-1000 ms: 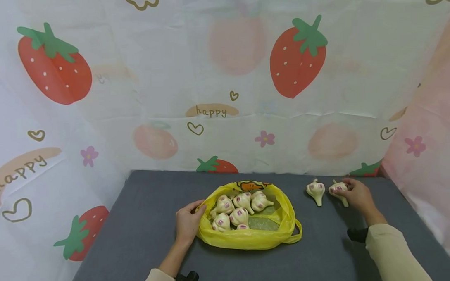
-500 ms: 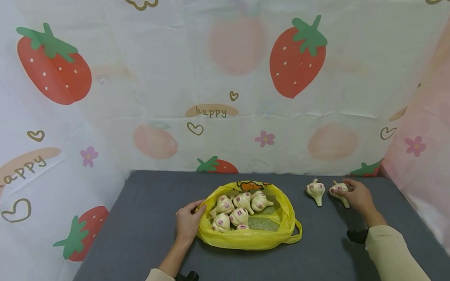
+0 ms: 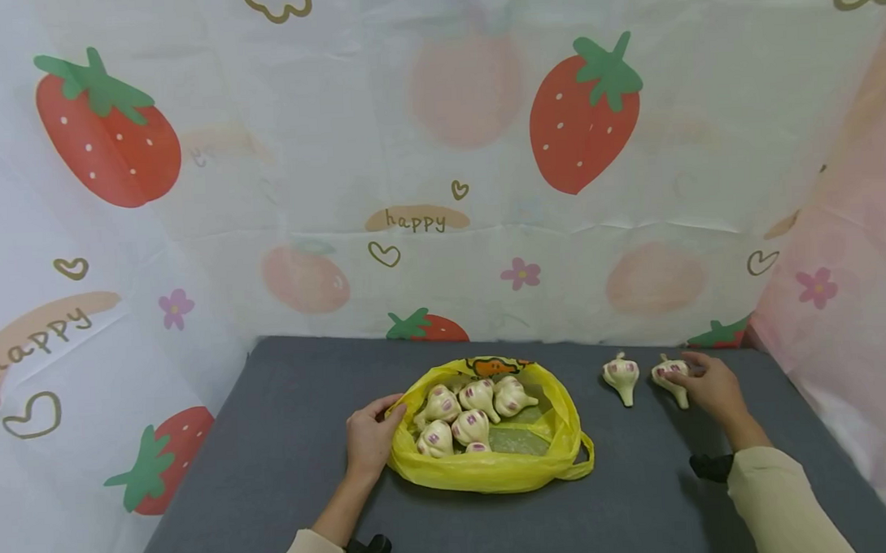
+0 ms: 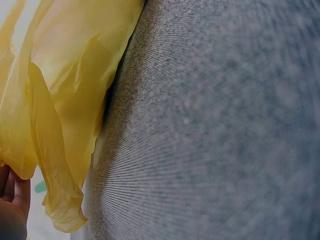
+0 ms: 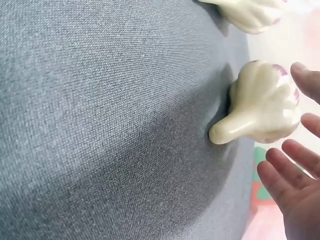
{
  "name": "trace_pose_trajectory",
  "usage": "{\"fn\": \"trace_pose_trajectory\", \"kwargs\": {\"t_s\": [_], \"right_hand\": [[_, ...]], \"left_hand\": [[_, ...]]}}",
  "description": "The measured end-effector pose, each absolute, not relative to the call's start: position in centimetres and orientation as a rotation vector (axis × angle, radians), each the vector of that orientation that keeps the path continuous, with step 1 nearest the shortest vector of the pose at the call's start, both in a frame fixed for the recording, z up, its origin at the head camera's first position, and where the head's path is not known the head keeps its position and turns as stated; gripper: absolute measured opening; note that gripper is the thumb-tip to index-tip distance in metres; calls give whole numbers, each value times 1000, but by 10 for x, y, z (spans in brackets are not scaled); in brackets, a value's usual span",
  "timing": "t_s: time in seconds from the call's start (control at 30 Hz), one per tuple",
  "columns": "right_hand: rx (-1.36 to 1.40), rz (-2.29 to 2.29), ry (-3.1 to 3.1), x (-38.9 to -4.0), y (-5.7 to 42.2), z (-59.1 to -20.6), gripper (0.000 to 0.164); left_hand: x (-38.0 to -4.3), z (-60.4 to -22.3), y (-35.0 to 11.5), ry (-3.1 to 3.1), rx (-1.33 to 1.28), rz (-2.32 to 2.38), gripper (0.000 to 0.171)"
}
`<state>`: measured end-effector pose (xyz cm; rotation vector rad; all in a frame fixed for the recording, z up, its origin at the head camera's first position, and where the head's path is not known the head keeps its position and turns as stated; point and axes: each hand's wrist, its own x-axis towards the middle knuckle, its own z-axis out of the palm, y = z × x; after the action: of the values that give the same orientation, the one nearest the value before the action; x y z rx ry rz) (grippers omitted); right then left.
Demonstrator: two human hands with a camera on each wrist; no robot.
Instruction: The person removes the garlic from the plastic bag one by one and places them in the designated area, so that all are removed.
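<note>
Our right hand [image 3: 714, 391] has edged right a bit, fingers [image 5: 277, 185] spread loose, gripping nothing, beside the rightmost garlic bulb [image 5: 262, 102] on the desk [image 3: 288, 445]; our left hand [image 3: 368, 442] pinches the yellow bag [image 3: 486, 474] by its rim.

1. Seen at the table's [image 3: 272, 413] middle: a bag [image 3: 486, 474] with garlic bulbs [image 3: 479, 395] inside.
2. At the bag's left rim: left hand [image 3: 368, 442].
3. To its right, in order: inner bulb [image 3: 621, 378], outer bulb [image 5: 260, 105], right hand [image 3: 714, 391].
4. Behind: backdrop [image 3: 321, 150].
</note>
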<state>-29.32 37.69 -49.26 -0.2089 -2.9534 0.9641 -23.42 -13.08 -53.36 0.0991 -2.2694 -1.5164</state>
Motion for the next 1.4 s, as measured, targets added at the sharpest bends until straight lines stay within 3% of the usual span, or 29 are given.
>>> {"fn": "trace_pose_trajectory", "kwargs": {"t_s": [0.67, 1.4], "right_hand": [[-43, 918, -2881, -287, 355, -461, 74], [320, 1034, -2739, -277, 294, -433, 62]], "left_hand": [[-234, -535, -131, -2279, 129, -1530, 18], [-234, -533, -131, -2263, 108, -1536, 19]]}}
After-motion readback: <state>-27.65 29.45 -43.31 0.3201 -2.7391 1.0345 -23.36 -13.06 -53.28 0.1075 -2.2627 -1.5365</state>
